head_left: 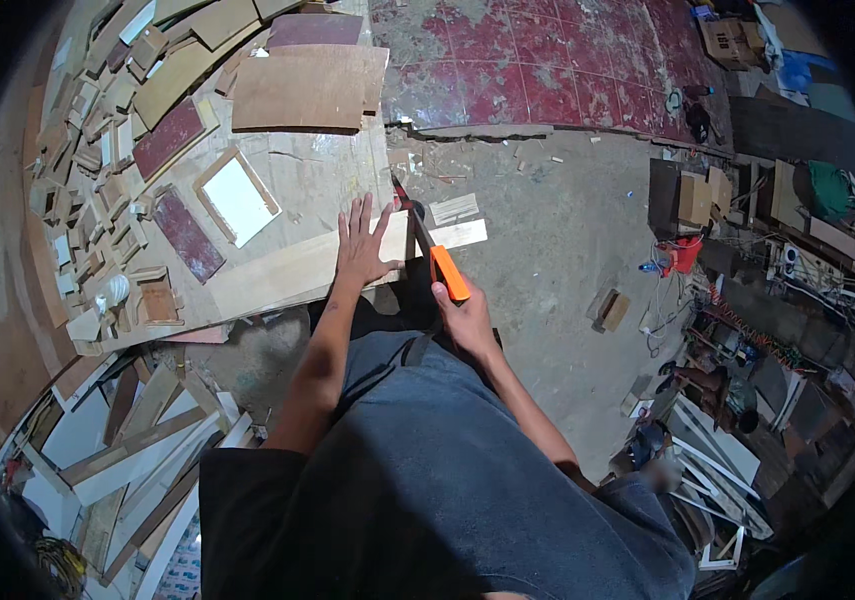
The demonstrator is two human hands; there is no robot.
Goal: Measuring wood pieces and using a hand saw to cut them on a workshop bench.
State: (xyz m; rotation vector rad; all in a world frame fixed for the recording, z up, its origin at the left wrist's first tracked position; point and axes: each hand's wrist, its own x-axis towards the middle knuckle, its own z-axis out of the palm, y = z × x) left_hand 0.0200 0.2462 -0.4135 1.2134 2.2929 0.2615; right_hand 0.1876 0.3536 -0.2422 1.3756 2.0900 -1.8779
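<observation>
My left hand [360,246] lies flat with its fingers spread on a pale wooden board [282,267], near the table's right edge. The fingers of my right hand [466,318] are wrapped round the orange handle of a handsaw [451,274]. Its dark blade points away from me and crosses the board's right end, just right of my left hand. Past the blade, a pale strip of wood [462,234] sticks out over the floor. Whether it is one piece with the board, I cannot tell.
A white panel with a wooden frame [237,197], a maroon piece [187,236] and a brown plywood sheet [299,88] lie on the table [297,165]. Many offcuts crowd its left side. A wood block [608,310] lies on the concrete floor [557,220]. Another person [712,390] is at the lower right.
</observation>
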